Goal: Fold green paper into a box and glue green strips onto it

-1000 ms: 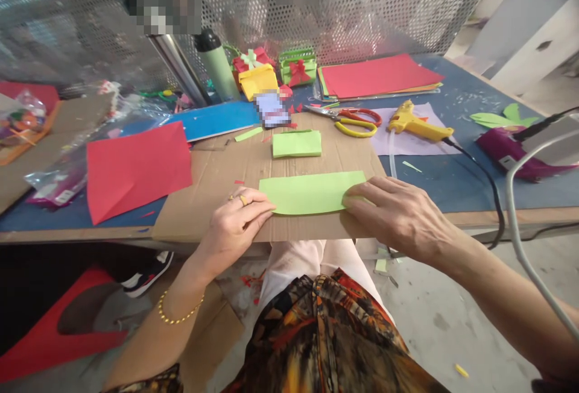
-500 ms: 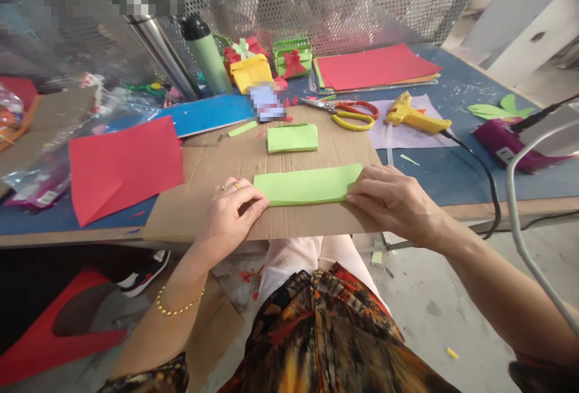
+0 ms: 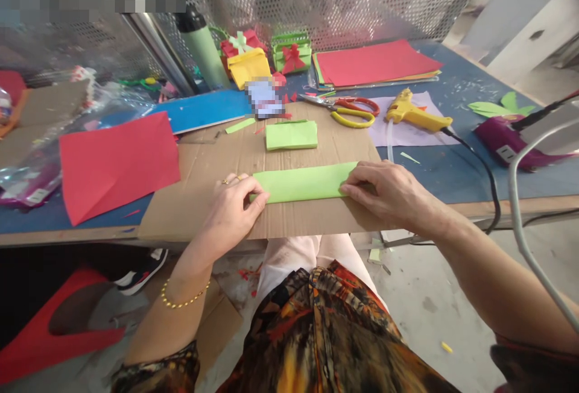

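Observation:
A long light-green strip of folded paper (image 3: 304, 183) lies crosswise on the brown cardboard sheet (image 3: 199, 185). My left hand (image 3: 237, 206) pinches its left end, thumb along the near edge and fingers bent. At the other end my right hand (image 3: 384, 194) grips the paper the same way, thumb and fingers closed on the near corner. A smaller folded green paper piece (image 3: 292, 135) rests just beyond the strip, touched by neither hand.
Beyond lie scissors (image 3: 353, 110) with red and yellow handles and a yellow glue gun (image 3: 418, 113) on lilac paper. Red paper (image 3: 120, 167) is at left, a stack of coloured sheets (image 3: 375, 64) at back right. A green bottle (image 3: 205, 55) stands behind; a purple power strip (image 3: 506, 143) is at right.
Both hands keep hold of the strip's ends. My left thumb and fingers have shifted slightly over the left end, and the right fingers lie a little farther in. The view has tilted slightly.

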`<state>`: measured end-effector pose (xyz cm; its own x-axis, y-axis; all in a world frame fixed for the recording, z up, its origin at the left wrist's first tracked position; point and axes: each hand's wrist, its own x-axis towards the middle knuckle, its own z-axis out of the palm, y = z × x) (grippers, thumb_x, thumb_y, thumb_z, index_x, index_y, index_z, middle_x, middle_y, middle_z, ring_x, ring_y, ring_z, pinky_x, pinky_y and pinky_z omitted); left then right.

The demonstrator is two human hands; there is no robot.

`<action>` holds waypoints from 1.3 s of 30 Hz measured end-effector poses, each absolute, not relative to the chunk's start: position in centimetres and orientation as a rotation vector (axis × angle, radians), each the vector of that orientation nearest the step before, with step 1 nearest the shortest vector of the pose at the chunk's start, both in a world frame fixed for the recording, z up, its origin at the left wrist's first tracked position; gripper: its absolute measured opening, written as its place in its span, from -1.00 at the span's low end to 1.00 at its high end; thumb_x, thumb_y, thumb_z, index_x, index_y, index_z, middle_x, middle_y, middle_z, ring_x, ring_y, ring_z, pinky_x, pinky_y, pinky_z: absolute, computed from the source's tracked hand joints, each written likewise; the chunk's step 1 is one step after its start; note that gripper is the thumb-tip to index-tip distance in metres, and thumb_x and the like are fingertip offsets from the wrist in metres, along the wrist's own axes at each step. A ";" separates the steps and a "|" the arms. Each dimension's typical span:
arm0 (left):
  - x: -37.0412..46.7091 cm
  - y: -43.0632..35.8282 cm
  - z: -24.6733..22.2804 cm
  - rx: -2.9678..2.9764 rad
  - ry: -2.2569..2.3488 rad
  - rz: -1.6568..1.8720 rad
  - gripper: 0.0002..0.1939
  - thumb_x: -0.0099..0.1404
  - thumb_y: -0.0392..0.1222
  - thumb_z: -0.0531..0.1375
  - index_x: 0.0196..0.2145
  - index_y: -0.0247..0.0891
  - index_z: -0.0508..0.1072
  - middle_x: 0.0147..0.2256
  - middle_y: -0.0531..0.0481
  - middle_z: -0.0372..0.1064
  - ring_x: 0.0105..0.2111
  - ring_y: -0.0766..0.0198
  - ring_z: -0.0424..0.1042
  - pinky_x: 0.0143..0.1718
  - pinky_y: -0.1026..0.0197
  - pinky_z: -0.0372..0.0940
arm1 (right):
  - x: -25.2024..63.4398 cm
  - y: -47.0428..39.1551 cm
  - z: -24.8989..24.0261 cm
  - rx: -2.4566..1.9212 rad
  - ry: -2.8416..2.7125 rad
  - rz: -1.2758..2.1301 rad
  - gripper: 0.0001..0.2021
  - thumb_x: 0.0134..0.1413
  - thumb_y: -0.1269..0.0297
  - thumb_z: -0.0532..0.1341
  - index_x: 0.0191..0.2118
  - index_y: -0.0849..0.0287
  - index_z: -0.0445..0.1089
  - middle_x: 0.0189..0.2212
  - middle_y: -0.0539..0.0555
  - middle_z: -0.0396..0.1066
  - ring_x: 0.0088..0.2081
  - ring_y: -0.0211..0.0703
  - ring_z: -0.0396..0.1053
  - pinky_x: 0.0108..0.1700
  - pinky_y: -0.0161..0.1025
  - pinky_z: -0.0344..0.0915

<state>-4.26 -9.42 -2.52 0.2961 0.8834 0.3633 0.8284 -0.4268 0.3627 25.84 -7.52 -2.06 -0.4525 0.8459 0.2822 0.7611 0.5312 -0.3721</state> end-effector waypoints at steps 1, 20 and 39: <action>-4.3 -9.4 -2.5 2.444 1.619 0.796 -0.81 0.35 -0.27 0.17 -0.45 -0.17 0.36 -0.45 0.05 0.40 -0.33 0.15 0.35 -0.25 0.09 0.15 | 25.9 -7.5 -2.0 -1.325 -2.339 0.275 -0.81 0.23 0.27 0.23 -0.43 0.12 0.45 -0.47 0.04 0.51 -0.41 -0.14 0.43 -0.33 -0.22 0.22; -4.6 -9.9 -2.2 2.368 1.526 0.799 -0.84 0.34 -0.24 0.31 -0.37 -0.18 0.40 -0.42 0.10 0.33 -0.31 0.19 0.30 -0.24 0.14 0.11 | 26.3 -8.0 -1.9 -1.198 -2.324 0.346 -0.83 0.27 0.26 0.22 -0.37 0.14 0.43 -0.46 0.04 0.48 -0.42 -0.18 0.37 -0.31 -0.23 0.23; -4.3 -10.7 -1.8 2.404 1.293 1.051 -0.92 0.45 -0.30 0.18 -0.22 -0.19 0.47 -0.22 0.04 0.60 -0.19 0.25 0.55 -0.07 0.16 0.34 | 26.9 -9.0 -2.0 -1.017 -2.276 0.334 -0.89 0.35 0.32 0.15 -0.23 0.11 0.40 -0.27 0.11 0.57 -0.24 -0.08 0.49 -0.17 -0.15 0.36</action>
<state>-4.30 -10.68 -1.77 0.3585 0.7955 0.4885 0.6406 -0.5903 0.4910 26.91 -8.99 -2.00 -0.5138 0.7403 0.4335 0.5848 0.6720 -0.4544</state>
